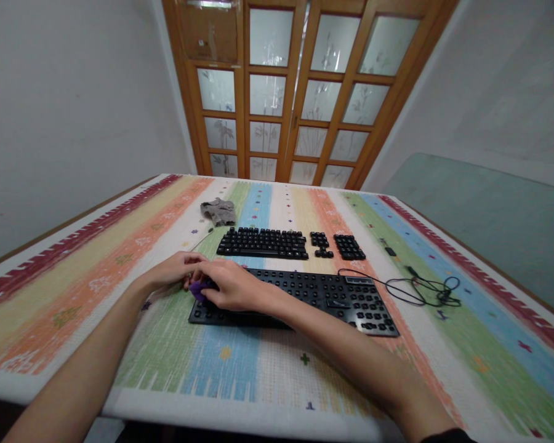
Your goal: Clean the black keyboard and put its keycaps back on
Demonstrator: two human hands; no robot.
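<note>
A black keyboard with its keycaps off [305, 286] lies on the table in front of me. My right hand [233, 286] is closed on a purple cloth [199, 290], which it presses against the keyboard's left end. At the upper left corner of the keyboard, my left hand [180, 269] has its fingers curled close to the cloth, seemingly gripping the edge. The right hand partly hides those fingers. Behind the keyboard, the loose black keycaps [261, 243] are set out in key order, with a navigation group [319, 240] and a number pad group [349, 247] to the right.
A crumpled grey cloth [219, 211] lies at the back left. Near it is a thin pale stick with a dark end [203, 240]. The keyboard's black cable [425, 292] is bunched on the right. A small black piece [390, 251] sits beyond it on the striped tablecloth [277, 363].
</note>
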